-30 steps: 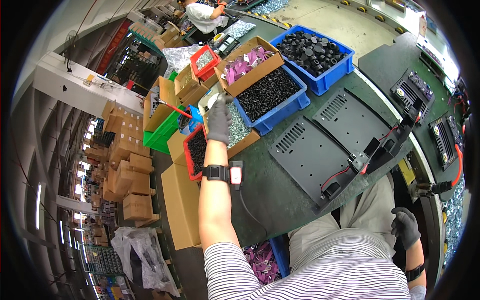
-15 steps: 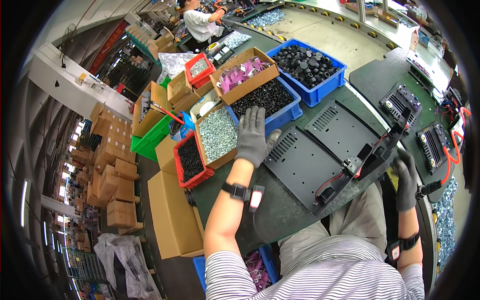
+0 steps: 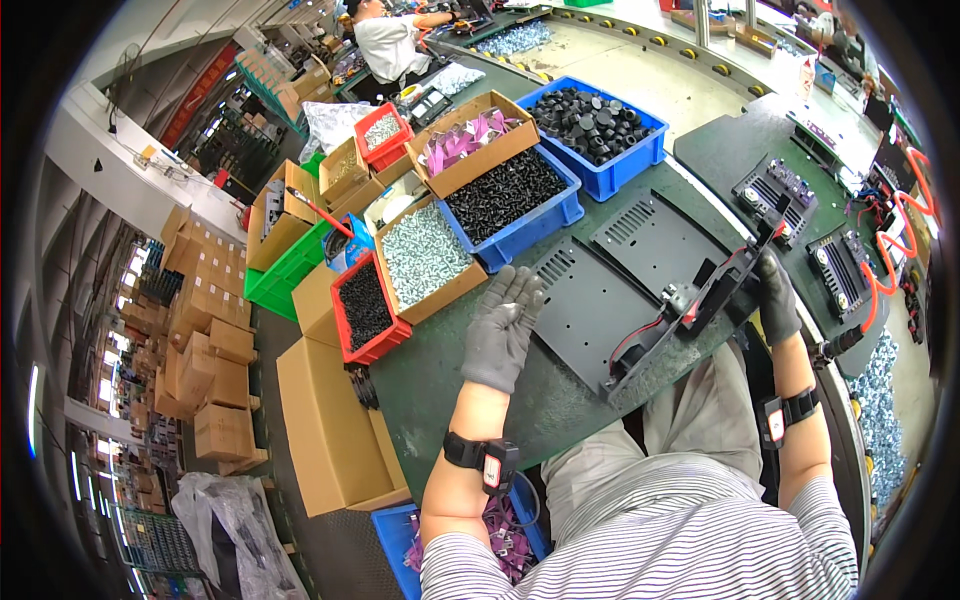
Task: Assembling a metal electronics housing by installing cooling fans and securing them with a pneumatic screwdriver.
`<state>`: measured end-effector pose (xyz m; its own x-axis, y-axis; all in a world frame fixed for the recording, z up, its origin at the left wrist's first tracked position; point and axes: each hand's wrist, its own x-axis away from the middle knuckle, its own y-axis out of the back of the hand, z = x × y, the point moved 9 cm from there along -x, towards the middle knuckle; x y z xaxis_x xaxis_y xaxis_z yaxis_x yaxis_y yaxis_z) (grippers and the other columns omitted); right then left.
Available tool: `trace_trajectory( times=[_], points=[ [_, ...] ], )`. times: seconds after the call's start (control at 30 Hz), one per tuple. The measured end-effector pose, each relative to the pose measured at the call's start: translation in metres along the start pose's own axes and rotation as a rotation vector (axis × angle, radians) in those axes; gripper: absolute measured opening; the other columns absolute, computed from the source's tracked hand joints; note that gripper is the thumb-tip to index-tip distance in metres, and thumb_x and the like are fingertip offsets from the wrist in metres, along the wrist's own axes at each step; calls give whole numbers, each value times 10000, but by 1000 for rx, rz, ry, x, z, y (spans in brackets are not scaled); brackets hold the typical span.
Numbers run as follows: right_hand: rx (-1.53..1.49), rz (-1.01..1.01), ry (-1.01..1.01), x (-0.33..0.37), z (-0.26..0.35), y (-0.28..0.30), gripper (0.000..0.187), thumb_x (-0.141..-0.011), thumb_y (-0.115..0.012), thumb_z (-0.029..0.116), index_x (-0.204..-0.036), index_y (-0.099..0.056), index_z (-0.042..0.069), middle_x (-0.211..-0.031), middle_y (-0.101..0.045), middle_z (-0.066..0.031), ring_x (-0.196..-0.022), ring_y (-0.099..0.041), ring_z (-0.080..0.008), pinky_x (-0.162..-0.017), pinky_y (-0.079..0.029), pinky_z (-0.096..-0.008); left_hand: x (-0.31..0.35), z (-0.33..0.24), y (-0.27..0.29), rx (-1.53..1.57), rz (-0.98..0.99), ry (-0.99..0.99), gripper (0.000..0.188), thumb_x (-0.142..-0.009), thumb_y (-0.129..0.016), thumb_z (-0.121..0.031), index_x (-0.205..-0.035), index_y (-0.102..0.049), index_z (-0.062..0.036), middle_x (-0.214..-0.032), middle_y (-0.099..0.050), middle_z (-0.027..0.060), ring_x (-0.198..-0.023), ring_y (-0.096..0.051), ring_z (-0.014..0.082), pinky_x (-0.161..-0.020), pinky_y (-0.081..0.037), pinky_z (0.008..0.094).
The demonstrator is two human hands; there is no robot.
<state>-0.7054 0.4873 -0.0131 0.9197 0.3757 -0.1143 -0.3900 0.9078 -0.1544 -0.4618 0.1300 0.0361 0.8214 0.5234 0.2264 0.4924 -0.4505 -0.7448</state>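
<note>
My left hand (image 3: 500, 335) has drawn back from the blue bin (image 3: 530, 240), upper centre; its fingers curl loosely, pinching what, if anything, I cannot tell. My right hand (image 3: 778, 300) has come up to the black panels (image 3: 600, 310), right of centre, grip hidden; both hands now flank the work.

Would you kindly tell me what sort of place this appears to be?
Probably a factory assembly floor: small silvery parts in a cardboard box and slotted black panels sit on a green workbench, with stacked cartons at the left.
</note>
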Motion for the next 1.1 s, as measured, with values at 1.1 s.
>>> trace_trajectory(
  times=[1.1],
  points=[
    [946,95,708,32,190,-163,465,-816,-651,214,-1253,-544,98,-898,-639,-133,-797,-646,-307,-749,-509,-398,107,-75,108,-350,-250,-514,505,-985,-407,-393,-1351,-453,-49,-1350,-516,124,-1183,-532,296,-984,-456,456]
  ],
)
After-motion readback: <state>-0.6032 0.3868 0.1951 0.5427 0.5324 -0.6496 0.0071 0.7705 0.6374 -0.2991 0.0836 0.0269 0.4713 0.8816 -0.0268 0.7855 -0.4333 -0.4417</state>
